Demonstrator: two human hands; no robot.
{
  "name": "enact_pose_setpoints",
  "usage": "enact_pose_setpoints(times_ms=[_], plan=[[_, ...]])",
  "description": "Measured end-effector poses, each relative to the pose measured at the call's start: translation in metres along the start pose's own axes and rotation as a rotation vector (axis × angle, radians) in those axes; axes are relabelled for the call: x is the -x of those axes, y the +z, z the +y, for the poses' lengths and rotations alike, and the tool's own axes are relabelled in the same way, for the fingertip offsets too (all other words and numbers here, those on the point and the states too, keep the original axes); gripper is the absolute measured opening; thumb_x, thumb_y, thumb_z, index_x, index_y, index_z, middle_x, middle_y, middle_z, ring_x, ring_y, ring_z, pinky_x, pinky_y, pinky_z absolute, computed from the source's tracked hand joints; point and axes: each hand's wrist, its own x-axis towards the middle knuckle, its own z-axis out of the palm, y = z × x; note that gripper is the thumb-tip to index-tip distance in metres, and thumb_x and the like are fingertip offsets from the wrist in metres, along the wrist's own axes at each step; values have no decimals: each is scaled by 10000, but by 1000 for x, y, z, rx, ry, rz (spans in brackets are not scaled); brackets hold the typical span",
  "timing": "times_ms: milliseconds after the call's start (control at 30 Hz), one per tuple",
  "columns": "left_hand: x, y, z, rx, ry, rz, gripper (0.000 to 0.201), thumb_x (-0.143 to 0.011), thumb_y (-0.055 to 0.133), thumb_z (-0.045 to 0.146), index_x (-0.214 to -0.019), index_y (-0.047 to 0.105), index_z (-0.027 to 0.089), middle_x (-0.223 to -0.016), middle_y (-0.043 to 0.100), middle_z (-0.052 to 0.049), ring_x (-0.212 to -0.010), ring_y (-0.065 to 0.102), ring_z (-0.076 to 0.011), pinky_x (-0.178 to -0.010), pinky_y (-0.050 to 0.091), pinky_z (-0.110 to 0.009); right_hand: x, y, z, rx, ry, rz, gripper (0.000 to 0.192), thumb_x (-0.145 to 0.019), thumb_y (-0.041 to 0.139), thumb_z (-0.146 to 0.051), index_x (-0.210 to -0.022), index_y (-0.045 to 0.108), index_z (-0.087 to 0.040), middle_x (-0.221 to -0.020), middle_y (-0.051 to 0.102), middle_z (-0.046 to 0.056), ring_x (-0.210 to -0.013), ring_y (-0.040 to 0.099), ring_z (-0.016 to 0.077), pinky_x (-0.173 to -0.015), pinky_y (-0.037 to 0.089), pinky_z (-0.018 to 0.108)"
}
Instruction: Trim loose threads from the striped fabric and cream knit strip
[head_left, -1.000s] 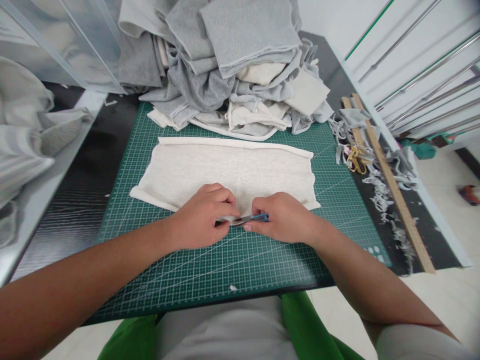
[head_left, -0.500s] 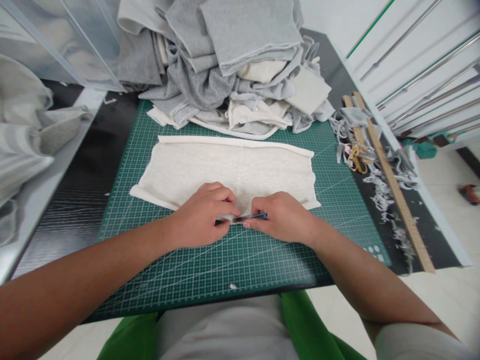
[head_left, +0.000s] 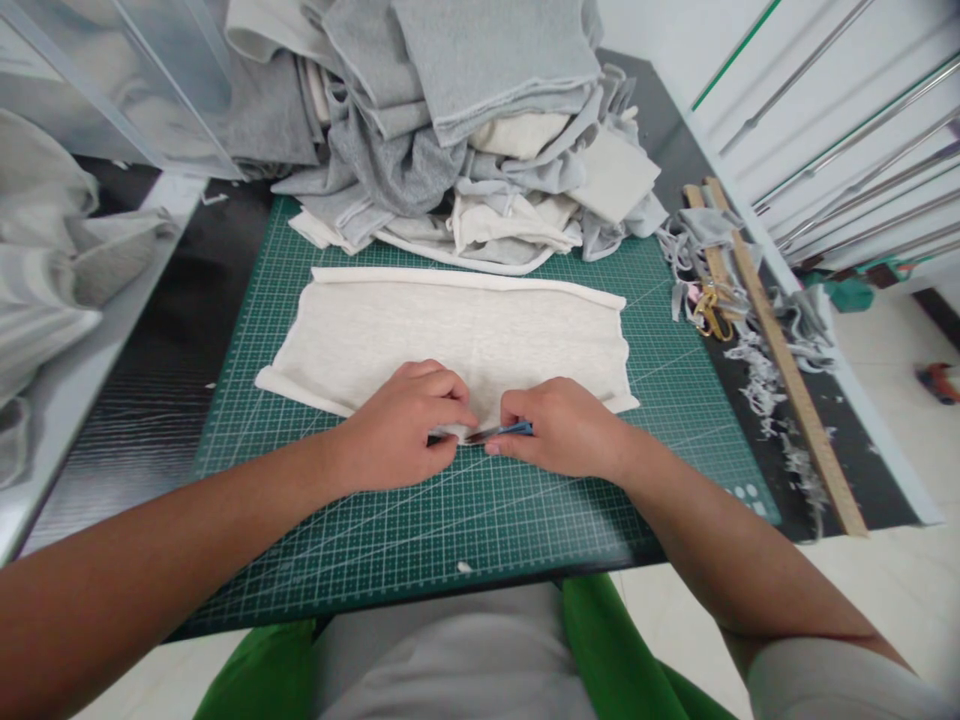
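Observation:
A cream knit fabric piece [head_left: 390, 325] lies spread on the green cutting mat [head_left: 360, 540], its long edges rolled up. My left hand [head_left: 409, 425] is closed on the near edge of this fabric, pinching it between thumb and fingers. Close by on the right, my right hand [head_left: 559, 428] grips small blue-handled thread snips [head_left: 516, 428]. Their metal blades point left and touch the fabric edge beside my left fingertips. The handle is mostly hidden in my right palm.
A tall heap of grey and cream fabric [head_left: 495, 70] stands at the back. On the right lie a wooden ruler [head_left: 795, 385], gold-handled scissors [head_left: 712, 315] and grey scraps [head_left: 761, 385]. More fabric [head_left: 45, 270] is at the left, near a translucent bin [head_left: 165, 80].
The view has shifted very slightly. Both hands stay at the near fabric edge with the same grips, and the snips have barely moved.

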Motion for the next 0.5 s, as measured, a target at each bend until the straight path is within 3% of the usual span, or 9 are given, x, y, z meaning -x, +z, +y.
enact_pose_setpoints(times_ms=[500], plan=[[0,0,1,5,-11,-8,226,-745,600,121,-903,697,251,-957,613,5,-945,534,-173,-881,374,-362,-1,2,-1,43,19,6,338,-849,587,-532,-823,632,-198,-661,631,2,-627,535,143,-582,251,253]])
